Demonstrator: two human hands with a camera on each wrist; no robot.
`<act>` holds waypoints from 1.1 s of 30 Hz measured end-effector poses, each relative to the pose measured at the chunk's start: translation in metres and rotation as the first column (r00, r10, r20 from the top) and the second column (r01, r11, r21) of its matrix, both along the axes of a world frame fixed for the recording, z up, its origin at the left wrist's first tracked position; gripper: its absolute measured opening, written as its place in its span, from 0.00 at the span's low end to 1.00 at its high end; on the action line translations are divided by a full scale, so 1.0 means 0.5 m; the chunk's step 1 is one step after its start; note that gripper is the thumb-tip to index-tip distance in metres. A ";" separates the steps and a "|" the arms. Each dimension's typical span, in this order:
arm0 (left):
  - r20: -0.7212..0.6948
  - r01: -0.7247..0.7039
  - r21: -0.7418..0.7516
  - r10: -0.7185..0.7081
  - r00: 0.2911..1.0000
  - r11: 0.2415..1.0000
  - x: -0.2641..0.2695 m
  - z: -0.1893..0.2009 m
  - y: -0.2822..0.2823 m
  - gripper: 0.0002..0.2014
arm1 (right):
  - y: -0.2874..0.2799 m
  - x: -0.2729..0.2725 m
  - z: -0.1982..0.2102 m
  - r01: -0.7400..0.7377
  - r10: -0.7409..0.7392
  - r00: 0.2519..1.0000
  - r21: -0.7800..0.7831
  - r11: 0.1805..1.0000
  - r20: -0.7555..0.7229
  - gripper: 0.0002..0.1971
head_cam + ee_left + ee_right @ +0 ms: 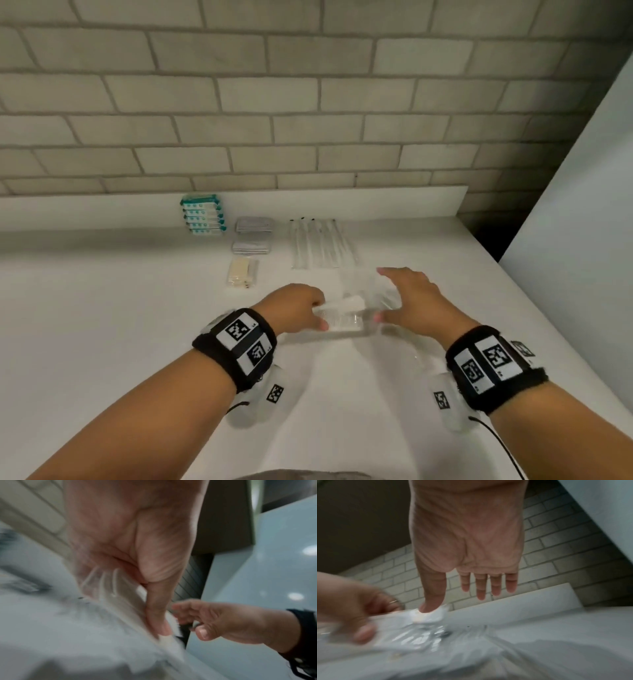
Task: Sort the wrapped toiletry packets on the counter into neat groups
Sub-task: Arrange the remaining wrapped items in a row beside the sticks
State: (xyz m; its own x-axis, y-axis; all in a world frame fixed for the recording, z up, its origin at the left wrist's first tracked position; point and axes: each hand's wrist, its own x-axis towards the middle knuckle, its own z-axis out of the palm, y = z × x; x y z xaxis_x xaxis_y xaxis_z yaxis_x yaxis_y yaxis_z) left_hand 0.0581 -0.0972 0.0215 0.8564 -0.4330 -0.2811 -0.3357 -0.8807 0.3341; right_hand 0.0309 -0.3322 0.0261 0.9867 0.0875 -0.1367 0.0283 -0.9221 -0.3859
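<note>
My left hand (318, 313) grips one end of a small bunch of clear-wrapped packets (346, 317) with white items inside, just above the white counter (102, 325). In the left wrist view its thumb (157, 615) pinches the crinkled wrappers (116, 592) against the fingers. My right hand (394, 298) hovers at the bunch's other end with its fingers straight. Its thumb tip (426, 607) touches the white packet end (428, 615). Behind lie sorted groups: teal packets (202, 214), grey packets (254, 226), beige packets (241, 272) and long clear-wrapped sticks (320, 245).
A grey brick wall (308, 102) backs the counter behind a low white upstand (376, 200). A pale panel (582, 188) rises at the right, past the counter's right edge. Bare counter surface shows at the left and in front.
</note>
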 end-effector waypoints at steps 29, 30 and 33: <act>-0.061 -0.411 -0.722 0.541 0.839 0.556 0.141 0.004 -0.373 0.06 | -0.320 0.188 -0.061 0.399 -0.273 0.917 0.635 0.661 -0.291 0.05; 0.030 -0.355 -0.712 0.531 0.847 0.606 0.151 0.008 -0.376 0.06 | -0.319 0.195 -0.055 0.404 -0.271 0.914 0.640 0.654 -0.301 0.06; 0.234 -0.186 -0.511 0.344 0.909 0.839 0.173 -0.010 -0.374 0.02 | -0.316 0.214 -0.054 0.391 -0.231 0.910 0.531 0.752 -0.343 0.12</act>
State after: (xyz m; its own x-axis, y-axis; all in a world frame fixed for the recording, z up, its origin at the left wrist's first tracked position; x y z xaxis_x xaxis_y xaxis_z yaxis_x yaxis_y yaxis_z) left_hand 0.1446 -0.2842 0.0164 0.9640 -0.1871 0.1891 -0.2656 -0.7140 0.6478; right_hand 0.1380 -0.4903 -0.0010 0.9142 -0.0782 -0.3976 -0.3868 -0.4611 -0.7986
